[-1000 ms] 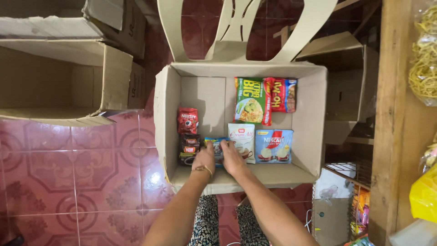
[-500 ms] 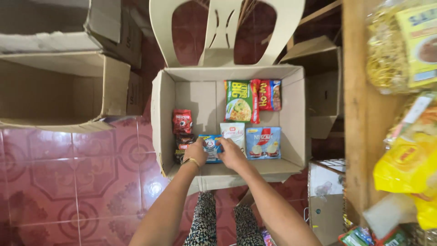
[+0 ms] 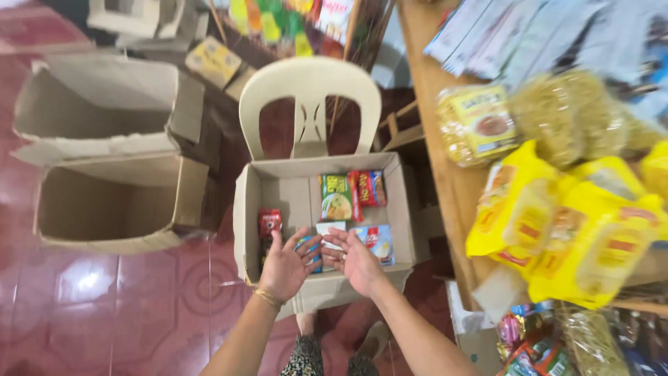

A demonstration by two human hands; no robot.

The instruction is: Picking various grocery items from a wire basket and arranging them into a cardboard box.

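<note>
A box point(image 3: 292, 188) is standing open on a cream plastic chair point(image 3: 309, 87), packets lying flat on its bottom. Both hands are being held over its near edge, palms up, fingers spread, nothing gripped. A blue packet point(image 3: 311, 252) is showing between the left hand point(image 3: 287, 266) and the right hand point(image 3: 358, 261); contact cannot be told. A small red pack point(image 3: 269, 223) is lying just beyond the left hand. Two empty cartons point(image 3: 104, 167) are lying on the red tiles at left.

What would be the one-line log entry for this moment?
left hand: open, palm up, over box | right hand: open, beside it | below: blue packet | box on chair
</note>
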